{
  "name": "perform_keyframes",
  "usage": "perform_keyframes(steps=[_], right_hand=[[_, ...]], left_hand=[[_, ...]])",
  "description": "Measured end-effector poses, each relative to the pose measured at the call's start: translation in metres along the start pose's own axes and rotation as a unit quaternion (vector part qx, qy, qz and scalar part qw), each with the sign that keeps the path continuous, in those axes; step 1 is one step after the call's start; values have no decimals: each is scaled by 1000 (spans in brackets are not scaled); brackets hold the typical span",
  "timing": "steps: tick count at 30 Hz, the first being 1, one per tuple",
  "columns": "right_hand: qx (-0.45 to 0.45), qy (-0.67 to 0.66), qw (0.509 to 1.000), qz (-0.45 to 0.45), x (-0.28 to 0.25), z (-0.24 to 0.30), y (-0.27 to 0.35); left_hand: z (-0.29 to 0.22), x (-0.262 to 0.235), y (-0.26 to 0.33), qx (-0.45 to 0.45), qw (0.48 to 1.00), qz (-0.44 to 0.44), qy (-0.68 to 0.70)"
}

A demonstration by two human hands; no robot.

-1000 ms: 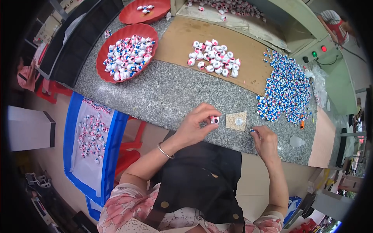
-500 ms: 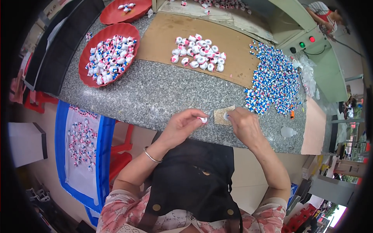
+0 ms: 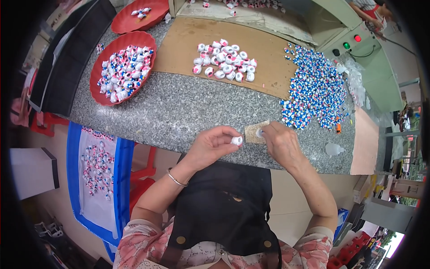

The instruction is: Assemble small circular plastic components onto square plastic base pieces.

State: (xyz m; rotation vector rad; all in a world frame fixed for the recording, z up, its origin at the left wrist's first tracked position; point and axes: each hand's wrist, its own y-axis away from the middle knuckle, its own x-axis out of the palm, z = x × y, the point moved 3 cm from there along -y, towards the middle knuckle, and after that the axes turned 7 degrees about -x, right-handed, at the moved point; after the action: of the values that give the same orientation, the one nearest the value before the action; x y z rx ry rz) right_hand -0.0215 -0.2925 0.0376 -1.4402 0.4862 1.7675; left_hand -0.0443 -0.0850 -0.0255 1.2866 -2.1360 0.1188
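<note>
The left hand pinches a white piece between thumb and fingertips, above the near edge of the grey speckled table and just left of a small tan card. The right hand reaches over the card's right side, its fingers bunched at a pale round disc there; whether they grip anything I cannot tell, since the fingertips are hidden behind the hand. A bangle (silver-coloured and plain) circles the left wrist. Beyond the hands, a cluster of white and pink pieces sits on a brown board, its loose members touching or lying close together. To the right spreads a heap of tiny blue and white parts, with an orange object at its lower edge and a translucent bottle nearer the person. At the left, a red bowl is filled with white, pink and blue pieces, and a second bowl behind it holds only a few. Lower left, a blue tray lined with white carries more of them, scattered. The green cabinet at upper right shows a green light and a red one, both lit.
</note>
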Motion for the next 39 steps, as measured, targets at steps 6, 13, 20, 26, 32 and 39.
perform_keyframes(steps=[6, 13, 20, 26, 32, 39], right_hand=[[21, -35, 999, -27, 2, 2, 6], [277, -461, 834, -122, 5, 5, 26], [222, -417, 879, -70, -14, 22, 30], [76, -319, 940, -97, -21, 32, 28], [105, -319, 938, -86, -12, 34, 29], [107, -200, 959, -169, -10, -14, 29]], left_hand=[[-1, 14, -10, 81, 985, -76, -136], [-1, 27, -13, 233, 906, -103, -338], [-8, 32, -14, 159, 942, 14, -296], [-10, 39, -13, -13, 982, 108, -155], [0, 31, -12, -45, 981, 104, -160], [-66, -20, 5, 125, 916, -83, -372]])
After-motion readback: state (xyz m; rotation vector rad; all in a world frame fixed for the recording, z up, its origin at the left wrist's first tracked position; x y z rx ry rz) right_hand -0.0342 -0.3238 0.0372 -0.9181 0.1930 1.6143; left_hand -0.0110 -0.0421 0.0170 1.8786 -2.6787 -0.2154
